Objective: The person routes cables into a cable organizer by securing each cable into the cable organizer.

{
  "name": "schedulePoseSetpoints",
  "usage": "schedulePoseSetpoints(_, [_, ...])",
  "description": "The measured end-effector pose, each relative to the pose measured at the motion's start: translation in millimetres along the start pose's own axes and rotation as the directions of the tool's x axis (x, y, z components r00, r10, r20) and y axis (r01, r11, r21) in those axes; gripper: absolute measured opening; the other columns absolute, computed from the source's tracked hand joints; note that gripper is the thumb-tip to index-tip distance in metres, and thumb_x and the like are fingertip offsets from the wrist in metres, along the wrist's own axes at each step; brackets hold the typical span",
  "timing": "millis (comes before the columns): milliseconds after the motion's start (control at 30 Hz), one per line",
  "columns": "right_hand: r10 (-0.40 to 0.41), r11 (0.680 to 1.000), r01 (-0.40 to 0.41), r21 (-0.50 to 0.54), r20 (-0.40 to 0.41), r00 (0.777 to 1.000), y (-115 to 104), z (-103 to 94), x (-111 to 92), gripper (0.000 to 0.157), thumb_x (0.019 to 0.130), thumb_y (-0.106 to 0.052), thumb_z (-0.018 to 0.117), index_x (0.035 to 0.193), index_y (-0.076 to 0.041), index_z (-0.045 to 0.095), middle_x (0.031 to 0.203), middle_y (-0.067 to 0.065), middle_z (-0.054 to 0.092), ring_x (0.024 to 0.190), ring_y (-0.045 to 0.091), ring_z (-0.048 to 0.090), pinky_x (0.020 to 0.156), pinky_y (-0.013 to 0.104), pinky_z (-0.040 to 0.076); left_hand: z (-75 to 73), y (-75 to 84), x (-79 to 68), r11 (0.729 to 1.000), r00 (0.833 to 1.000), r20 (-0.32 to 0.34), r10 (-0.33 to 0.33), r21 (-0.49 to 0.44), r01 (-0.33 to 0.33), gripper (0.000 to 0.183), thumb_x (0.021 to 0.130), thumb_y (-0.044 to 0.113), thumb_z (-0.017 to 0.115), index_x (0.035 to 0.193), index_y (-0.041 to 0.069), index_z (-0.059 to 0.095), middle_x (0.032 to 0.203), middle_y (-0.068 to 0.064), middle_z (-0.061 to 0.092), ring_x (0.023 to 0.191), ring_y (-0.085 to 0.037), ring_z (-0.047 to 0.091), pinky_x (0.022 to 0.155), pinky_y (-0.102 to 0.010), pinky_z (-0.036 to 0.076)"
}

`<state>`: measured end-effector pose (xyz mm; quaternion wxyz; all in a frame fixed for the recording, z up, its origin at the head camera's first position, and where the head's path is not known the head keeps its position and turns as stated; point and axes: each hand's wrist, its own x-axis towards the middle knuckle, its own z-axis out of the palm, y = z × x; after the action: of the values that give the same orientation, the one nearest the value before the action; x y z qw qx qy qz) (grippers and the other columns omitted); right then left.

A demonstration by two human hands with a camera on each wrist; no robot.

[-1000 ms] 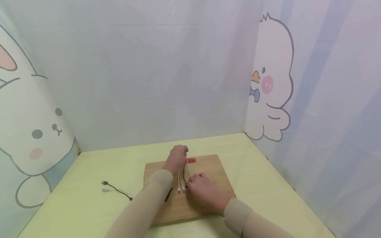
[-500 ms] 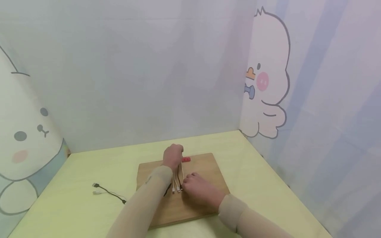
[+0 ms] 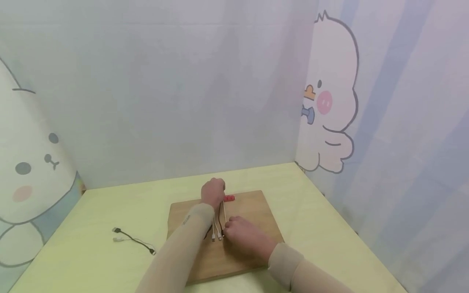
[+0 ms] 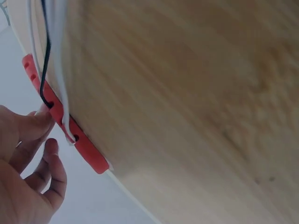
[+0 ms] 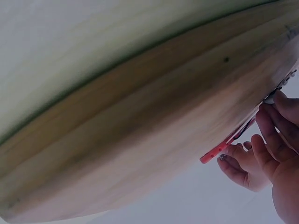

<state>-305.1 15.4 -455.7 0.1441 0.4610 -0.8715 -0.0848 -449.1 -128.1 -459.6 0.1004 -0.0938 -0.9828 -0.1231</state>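
Observation:
My left hand (image 3: 213,193) is at the board's far edge, thumb and fingers curled against the underside of a red slotted cable holder (image 4: 88,151), pinching where a white charging cable (image 3: 225,211) reaches it; the fingers hide the pinched part. My right hand (image 3: 247,236) rests low over the wooden board (image 3: 253,207) and pinches the near end of that white cable, its light plug (image 5: 268,100) showing between the fingertips. Beside it, a black cable (image 4: 46,60) and more white cables lie along the board, held in the holder's slots.
Left of the board, a short black USB cable (image 3: 133,240) and a thin white cable (image 3: 119,239) lie on the pale yellow table (image 3: 124,207). My left forearm covers part of a dark strip on the board. Curtains with cartoon animals stand around the table.
The head view has turned slightly right, so the scene sits further left. My left fingers have curled down closer to the red holder. The right hand keeps its place on the board.

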Motion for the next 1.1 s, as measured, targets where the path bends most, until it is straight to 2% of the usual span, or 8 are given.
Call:
schedulePoseSetpoints(100, [0.014,1.000,-0.014,0.012,-0.007,1.000,-5.0,2.3,-2.3,0.005,0.084,-0.021,0.071,0.080,-0.018,0.070,0.074,-0.010,0.060,0.070,0.008,0.050,0.069,0.023,0.045,-0.6,-2.5,-5.6,1.000,1.000,-0.010,0.001,0.008,-0.001,0.018,0.079,0.002,0.064,0.081,0.015,0.076,0.081,0.001,0.073,0.069,-0.015,0.064,0.057,-0.035,0.053])
schedulePoseSetpoints(233, [0.012,1.000,-0.012,-0.004,-0.002,1.000,-10.4,2.5,-4.3,0.006,0.083,-0.022,0.071,0.081,-0.017,0.071,0.076,-0.009,0.060,0.071,0.009,0.049,0.073,0.024,0.047,-6.9,-6.5,-12.0,1.000,0.998,0.053,-0.018,-0.019,0.019,0.011,0.078,0.004,0.065,0.068,0.010,0.065,0.068,0.002,0.060,0.062,-0.014,0.052,0.052,-0.033,0.043])
schedulePoseSetpoints(333, [0.006,0.999,-0.005,-0.043,0.012,1.000,-11.5,0.2,-5.3,0.006,0.085,-0.024,0.071,0.083,-0.018,0.072,0.078,-0.009,0.061,0.075,0.009,0.053,0.080,0.026,0.049,-11.0,-8.4,-13.4,0.999,0.993,0.120,-0.012,-0.042,0.017,0.011,0.084,0.009,0.064,0.073,0.009,0.067,0.072,0.001,0.062,0.066,-0.013,0.053,0.055,-0.032,0.044])
schedulePoseSetpoints(467, [0.006,0.998,-0.003,-0.060,0.053,0.999,-11.5,-2.0,-5.3,0.005,0.086,-0.024,0.071,0.087,-0.020,0.072,0.082,-0.009,0.062,0.081,0.009,0.056,0.087,0.029,0.051,-12.9,-11.2,-13.4,0.999,0.978,0.210,0.006,-0.035,0.002,0.021,0.092,0.014,0.060,0.107,0.014,0.075,0.106,-0.004,0.074,0.093,-0.020,0.068,0.073,-0.039,0.057])
schedulePoseSetpoints(600, [0.041,0.998,-0.037,-0.049,0.091,0.995,-10.8,0.2,-4.6,0.008,0.088,-0.026,0.070,0.093,-0.020,0.072,0.088,-0.007,0.065,0.088,0.011,0.059,0.090,0.032,0.051,-10.2,-13.5,-12.2,0.999,0.964,0.265,-0.003,-0.031,0.012,0.029,0.096,0.015,0.055,0.120,0.014,0.070,0.121,-0.006,0.070,0.108,-0.025,0.066,0.080,-0.044,0.057])
schedulePoseSetpoints(833, [0.102,0.995,-0.101,-0.020,0.078,0.992,-4.4,8.3,-6.2,0.013,0.089,-0.023,0.068,0.101,-0.022,0.071,0.099,-0.006,0.067,0.095,0.013,0.060,0.091,0.037,0.050,-5.2,-20.3,-18.5,0.998,0.969,0.242,0.042,-0.062,-0.028,0.049,0.096,0.015,0.057,0.144,0.018,0.049,0.144,-0.010,0.053,0.130,-0.037,0.050,0.093,-0.054,0.051])
schedulePoseSetpoints(967, [0.102,0.995,-0.102,-0.009,0.021,0.995,4.0,11.3,-6.1,0.011,0.088,-0.023,0.066,0.098,-0.021,0.071,0.096,-0.006,0.065,0.091,0.014,0.059,0.087,0.038,0.050,-13.7,-24.8,-30.4,0.997,0.979,0.194,0.056,-0.057,-0.045,0.056,0.089,0.008,0.062,0.143,0.016,0.049,0.145,-0.010,0.050,0.130,-0.038,0.048,0.091,-0.054,0.051])
schedulePoseSetpoints(1100, [0.103,0.994,-0.103,-0.032,0.005,0.995,12.0,8.9,-2.3,0.013,0.090,-0.027,0.065,0.101,-0.021,0.070,0.097,-0.006,0.065,0.092,0.014,0.060,0.087,0.038,0.050,-28.7,-30.9,-45.9,0.998,0.987,0.144,0.064,-0.031,-0.060,0.049,0.087,0.008,0.062,0.136,0.013,0.055,0.141,-0.010,0.054,0.128,-0.036,0.050,0.090,-0.053,0.053])
